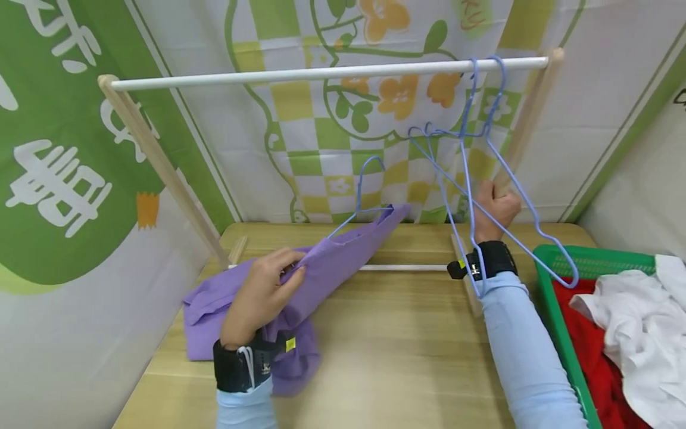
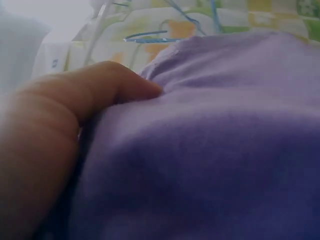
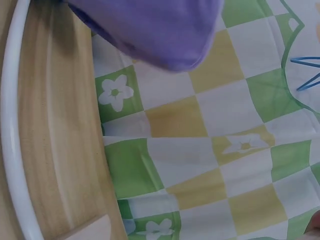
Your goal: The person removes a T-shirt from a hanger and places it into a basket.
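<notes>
My left hand [image 1: 265, 289] pinches the upper edge of a purple garment [image 1: 337, 262], with the thumb on the near side of the cloth. A blue hanger [image 1: 360, 190] sits inside the garment, its hook sticking up free of the rail. In the left wrist view, a finger presses into the purple cloth [image 2: 210, 115]. My right hand [image 1: 498, 208] grips the right wooden post [image 1: 527, 125] of a clothes rack, behind the blue hangers [image 1: 468, 179] at the rail's right end. Only a sliver of that hand shows in the right wrist view.
The rack's white rail [image 1: 321, 73] spans above the wooden table [image 1: 386, 357], with a lower white bar [image 1: 407, 267] near the tabletop. At the right stands a green basket [image 1: 557, 333] holding red and white clothes [image 1: 638, 322]. A patterned curtain [image 1: 300, 119] hangs behind.
</notes>
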`<move>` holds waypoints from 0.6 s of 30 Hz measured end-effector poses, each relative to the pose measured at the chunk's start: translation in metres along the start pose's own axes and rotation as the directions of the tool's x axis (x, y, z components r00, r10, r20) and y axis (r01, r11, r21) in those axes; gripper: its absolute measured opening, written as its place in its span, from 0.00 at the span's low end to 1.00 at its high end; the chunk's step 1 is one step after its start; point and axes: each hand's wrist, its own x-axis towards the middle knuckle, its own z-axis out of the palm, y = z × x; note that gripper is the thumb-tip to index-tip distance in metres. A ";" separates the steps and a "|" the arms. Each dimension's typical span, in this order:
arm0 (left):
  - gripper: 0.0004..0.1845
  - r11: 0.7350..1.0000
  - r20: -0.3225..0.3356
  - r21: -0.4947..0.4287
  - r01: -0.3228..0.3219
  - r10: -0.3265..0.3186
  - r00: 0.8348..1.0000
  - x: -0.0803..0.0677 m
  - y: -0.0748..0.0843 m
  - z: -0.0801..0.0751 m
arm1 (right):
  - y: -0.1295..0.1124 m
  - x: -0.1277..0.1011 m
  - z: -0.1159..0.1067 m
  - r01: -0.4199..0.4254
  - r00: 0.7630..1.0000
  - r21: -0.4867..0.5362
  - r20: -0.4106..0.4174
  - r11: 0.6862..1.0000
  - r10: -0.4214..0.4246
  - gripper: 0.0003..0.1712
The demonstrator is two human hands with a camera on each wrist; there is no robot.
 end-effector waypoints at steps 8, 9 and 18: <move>0.09 0.994 0.079 -0.012 0.107 -0.106 0.991 0.008 -0.022 0.010 | 0.004 0.005 0.003 0.017 1.000 -0.044 0.010 0.999 -0.017 0.26; 0.10 0.993 0.094 -0.016 0.120 -0.118 0.989 0.007 -0.025 0.013 | 0.005 0.006 0.003 0.018 1.000 -0.047 0.009 0.999 -0.017 0.26; 0.10 0.982 0.143 -0.077 0.173 -0.161 0.977 0.003 -0.040 0.038 | 0.019 0.018 0.010 0.009 0.997 -0.084 0.074 0.996 -0.002 0.27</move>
